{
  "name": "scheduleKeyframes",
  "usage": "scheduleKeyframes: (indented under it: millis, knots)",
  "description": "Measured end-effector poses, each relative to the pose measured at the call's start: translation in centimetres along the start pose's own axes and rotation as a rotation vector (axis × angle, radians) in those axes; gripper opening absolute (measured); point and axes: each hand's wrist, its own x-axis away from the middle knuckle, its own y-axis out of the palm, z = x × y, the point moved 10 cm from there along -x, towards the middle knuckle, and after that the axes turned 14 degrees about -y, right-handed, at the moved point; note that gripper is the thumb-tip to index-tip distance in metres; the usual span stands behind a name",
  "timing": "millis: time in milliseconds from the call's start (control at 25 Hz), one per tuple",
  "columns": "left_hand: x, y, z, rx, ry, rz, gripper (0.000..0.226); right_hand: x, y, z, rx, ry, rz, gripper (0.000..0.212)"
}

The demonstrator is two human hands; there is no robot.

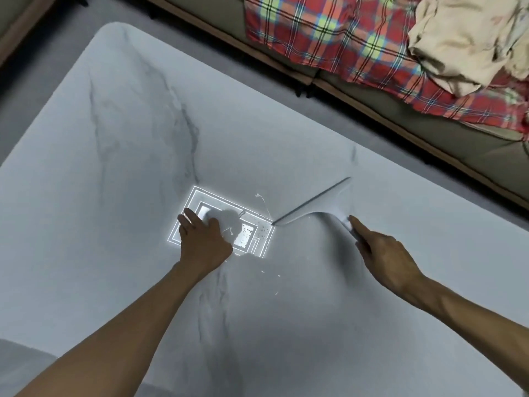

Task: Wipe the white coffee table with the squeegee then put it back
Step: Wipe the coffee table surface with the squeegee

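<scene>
Two bare hands work a white marbled worktop (114,138): the right hand (383,256) grips the handle of a pale squeegee (315,207), its blade on the surface near the middle, well in from the far edge. The left hand (201,239) rests flat, fingers relaxed, beside scattered water droplets (262,230).

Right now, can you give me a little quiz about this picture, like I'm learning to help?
1. True or false: the right hand grips the white plastic squeegee.
2. Where is the left hand? A: resting on the white marble-patterned coffee table. B: on the sofa. C: raised, holding a cloth.
3. What colour is the crumpled cloth lying on the red checked blanket?

Key: 1 true; 2 A; 3 beige.
</scene>
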Motion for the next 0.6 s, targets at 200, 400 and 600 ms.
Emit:
scheduleKeyframes:
  millis: [200, 400, 600]
  knots:
    - [-0.2, 0.2, -0.3, 0.012, -0.031, -0.047, 0.041, -4.2, -4.5, 0.1, -0.065, 0.027, 0.181, 0.041]
    - [-0.9, 0.3, -0.5, -0.031, -0.032, -0.034, 0.044, -13.1, -5.8, 1.2, -0.358, 0.221, 0.253, 0.009]
    - [-0.1, 0.2, -0.3, -0.073, -0.040, 0.004, 0.031, -7.1, -1.6, 0.5, -0.173, 0.133, 0.274, 0.043]
